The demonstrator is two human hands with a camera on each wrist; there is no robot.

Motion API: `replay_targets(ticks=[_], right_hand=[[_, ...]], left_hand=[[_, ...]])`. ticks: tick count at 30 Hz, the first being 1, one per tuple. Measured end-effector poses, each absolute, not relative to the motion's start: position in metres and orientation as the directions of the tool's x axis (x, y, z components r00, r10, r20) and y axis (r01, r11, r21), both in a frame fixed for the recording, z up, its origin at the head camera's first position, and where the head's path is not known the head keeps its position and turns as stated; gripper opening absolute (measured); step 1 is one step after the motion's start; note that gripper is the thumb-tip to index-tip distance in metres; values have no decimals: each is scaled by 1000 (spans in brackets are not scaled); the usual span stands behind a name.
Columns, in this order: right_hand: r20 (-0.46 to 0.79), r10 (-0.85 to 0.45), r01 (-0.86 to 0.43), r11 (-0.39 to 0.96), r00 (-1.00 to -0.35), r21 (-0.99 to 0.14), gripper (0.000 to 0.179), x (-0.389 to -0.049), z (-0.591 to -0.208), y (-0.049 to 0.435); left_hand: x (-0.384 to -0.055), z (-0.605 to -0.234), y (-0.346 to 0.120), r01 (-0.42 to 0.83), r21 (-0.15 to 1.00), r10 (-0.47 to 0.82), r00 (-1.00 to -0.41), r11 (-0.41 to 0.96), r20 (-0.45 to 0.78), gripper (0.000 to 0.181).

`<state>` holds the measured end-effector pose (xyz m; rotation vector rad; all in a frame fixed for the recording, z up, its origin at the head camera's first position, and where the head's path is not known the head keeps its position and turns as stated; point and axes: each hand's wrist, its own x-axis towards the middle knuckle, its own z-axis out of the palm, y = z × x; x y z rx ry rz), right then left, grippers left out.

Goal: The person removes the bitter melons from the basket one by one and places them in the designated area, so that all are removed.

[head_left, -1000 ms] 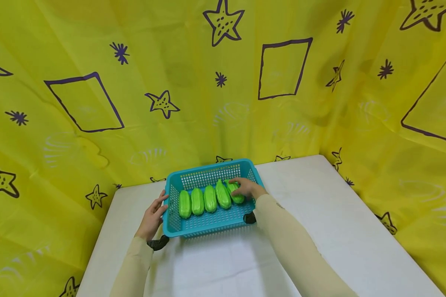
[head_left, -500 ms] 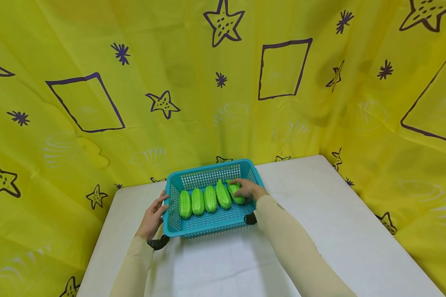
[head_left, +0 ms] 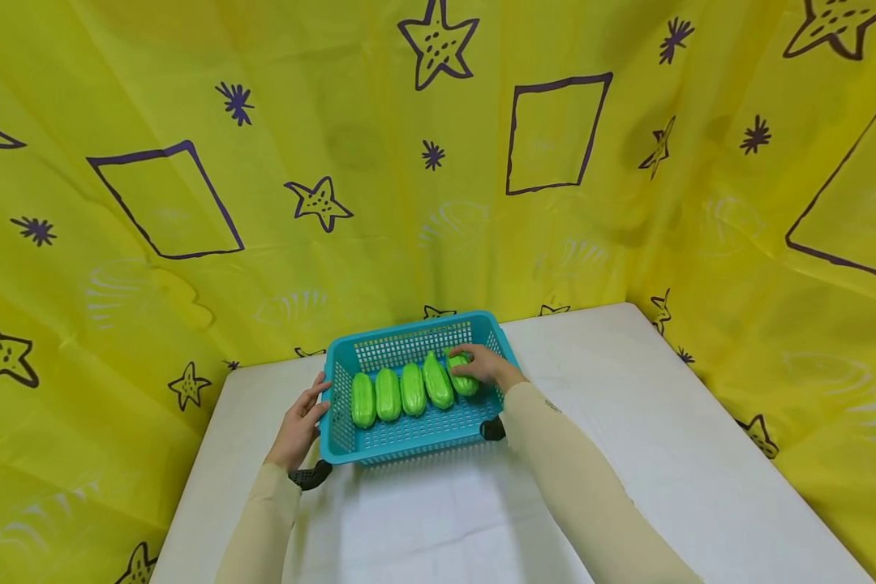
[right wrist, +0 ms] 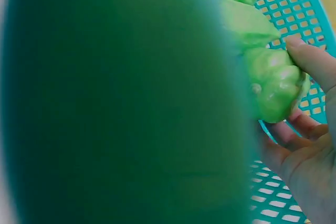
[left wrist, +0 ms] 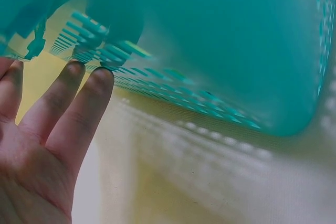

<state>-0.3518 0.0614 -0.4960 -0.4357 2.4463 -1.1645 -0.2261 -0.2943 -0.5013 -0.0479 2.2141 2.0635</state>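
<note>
A teal plastic basket (head_left: 409,448) with lattice walls holds a row of several ridged green gourds (head_left: 388,395). My right hand (head_left: 486,367) reaches into its right side and grips the rightmost green gourd (head_left: 465,384). In the right wrist view, thumb and fingers of that hand (right wrist: 315,171) curl round the gourd (right wrist: 275,90), and its blunt ribbed end faces the camera. My left hand (head_left: 295,434) stands at the basket's left side. In the left wrist view, the straight fingers of that hand (left wrist: 52,129) have their tips against the basket wall (left wrist: 220,51).
The basket stands at the back of a white-covered table (head_left: 591,365), close to a yellow curtain (head_left: 380,268) with star drawings. Black wrist devices (head_left: 311,477) sit on both arms. A dark blurred shape (right wrist: 126,98) fills much of the right wrist view.
The rightmost gourd has shifted slightly toward the back of the basket in my right hand. My left hand, the basket and the other gourds stay as they were.
</note>
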Motion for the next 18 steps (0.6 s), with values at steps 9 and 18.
replay_targets(ticks=[9,18], right_hand=[[-115,-412,-159,573,-904,-804,41,-361,-478,58],[-60,-408,-164,492,-911,-855,43,-358,-463,55]], left_hand=[[-227,-502,-295,-99,992,56,-993,81,-104,46],[-228,-508,-297,-72,993,63,-995,95,-78,46]])
